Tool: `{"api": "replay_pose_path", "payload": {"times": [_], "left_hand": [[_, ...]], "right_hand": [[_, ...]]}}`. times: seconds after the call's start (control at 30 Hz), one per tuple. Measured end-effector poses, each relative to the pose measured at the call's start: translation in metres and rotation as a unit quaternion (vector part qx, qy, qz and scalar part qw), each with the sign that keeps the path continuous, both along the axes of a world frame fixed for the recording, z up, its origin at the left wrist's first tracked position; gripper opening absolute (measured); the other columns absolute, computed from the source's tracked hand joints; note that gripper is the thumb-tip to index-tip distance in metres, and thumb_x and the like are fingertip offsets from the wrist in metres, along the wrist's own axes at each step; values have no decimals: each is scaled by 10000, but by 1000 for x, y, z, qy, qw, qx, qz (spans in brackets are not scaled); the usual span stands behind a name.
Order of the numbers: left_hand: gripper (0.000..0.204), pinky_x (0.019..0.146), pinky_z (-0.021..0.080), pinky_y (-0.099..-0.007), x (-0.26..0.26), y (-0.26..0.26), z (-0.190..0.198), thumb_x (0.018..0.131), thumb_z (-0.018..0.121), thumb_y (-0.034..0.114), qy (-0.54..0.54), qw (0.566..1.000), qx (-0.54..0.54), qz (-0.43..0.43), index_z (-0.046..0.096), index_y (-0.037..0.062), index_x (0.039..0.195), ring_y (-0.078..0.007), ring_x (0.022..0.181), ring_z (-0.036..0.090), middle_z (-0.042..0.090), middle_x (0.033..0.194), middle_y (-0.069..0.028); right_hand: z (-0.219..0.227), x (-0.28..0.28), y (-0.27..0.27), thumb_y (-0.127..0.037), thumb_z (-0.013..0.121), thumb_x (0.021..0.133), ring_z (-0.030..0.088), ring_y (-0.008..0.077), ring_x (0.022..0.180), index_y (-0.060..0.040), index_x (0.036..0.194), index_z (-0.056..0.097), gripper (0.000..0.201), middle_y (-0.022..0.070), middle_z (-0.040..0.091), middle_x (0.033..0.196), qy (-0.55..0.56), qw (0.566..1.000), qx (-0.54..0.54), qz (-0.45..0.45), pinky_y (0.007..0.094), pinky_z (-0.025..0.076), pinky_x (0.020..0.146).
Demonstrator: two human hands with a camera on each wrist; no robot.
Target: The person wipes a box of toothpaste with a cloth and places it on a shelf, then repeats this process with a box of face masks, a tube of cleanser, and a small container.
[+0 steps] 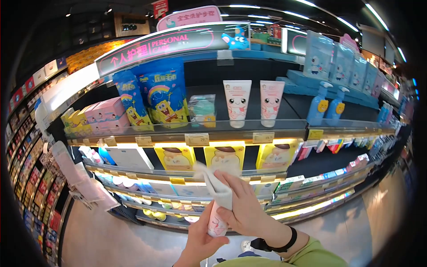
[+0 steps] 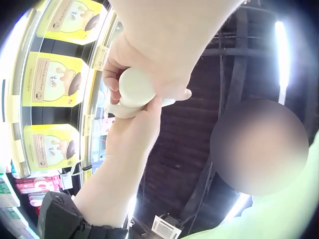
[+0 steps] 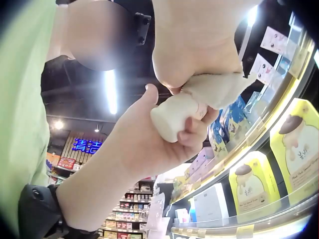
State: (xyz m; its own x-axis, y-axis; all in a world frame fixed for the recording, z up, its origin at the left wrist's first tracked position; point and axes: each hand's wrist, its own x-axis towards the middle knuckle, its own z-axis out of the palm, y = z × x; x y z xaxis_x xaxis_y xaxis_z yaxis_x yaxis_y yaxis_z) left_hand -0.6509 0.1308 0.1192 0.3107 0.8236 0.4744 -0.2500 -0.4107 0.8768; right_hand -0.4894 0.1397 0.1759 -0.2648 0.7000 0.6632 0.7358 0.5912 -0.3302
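In the head view, my left hand (image 1: 198,240) grips the lower part of a pink-and-white squeeze tube (image 1: 218,220), which stands tilted in front of the shelves. A round white cap (image 3: 172,119) shows at its lower end in the right wrist view. My right hand (image 1: 249,209) holds a white cloth (image 1: 220,193) folded over the tube's upper part, with its thumb against the tube. The cloth's loose end is blurred at the top. Seen from below in the left wrist view, the cap (image 2: 137,87) sits between both hands, with the cloth (image 2: 124,110) beside it.
Two similar pink-and-white tubes (image 1: 237,104) stand on the top shelf. Beside them are blue cartoon pouches (image 1: 167,95), a small clear box (image 1: 202,110) and blue pump bottles (image 1: 319,104). Yellow boxes (image 1: 224,155) line the lit shelf below, behind the clear shelf edge (image 1: 275,126).
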Motion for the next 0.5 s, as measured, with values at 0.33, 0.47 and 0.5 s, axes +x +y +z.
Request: {"api": "replay_pose_path", "payload": {"times": [0.33, 0.47, 0.5], "left_hand": [[816, 803, 512, -339, -40, -21, 6, 611, 889, 298, 382, 924, 7, 14, 461, 18, 1247, -235, 935, 631, 599, 1114, -126], [710, 756, 478, -388, -40, -25, -11, 570, 876, 222, 422, 867, 206, 165, 510, 66, 1158, -284, 902, 574, 557, 996, -93], [710, 756, 478, -388, -43, -27, -13, 570, 876, 222, 424, 867, 205, 163, 510, 66, 1158, -284, 902, 574, 557, 996, -93]], "right_hand": [[-53, -15, -18, -276, 560, 929, 631, 395, 643, 5, 1134, 525, 350, 182, 632, 703, 98, 985, -134, -40, 431, 503, 568], [-64, -27, -25, -300, 551, 929, 627, 401, 640, 5, 1012, 575, 317, 212, 628, 703, 170, 968, -139, -120, 436, 498, 560], [-66, -29, -25, -322, 539, 932, 616, 405, 613, 5, 941, 584, 330, 220, 618, 666, 201, 964, -121, -125, 447, 493, 543]]}}
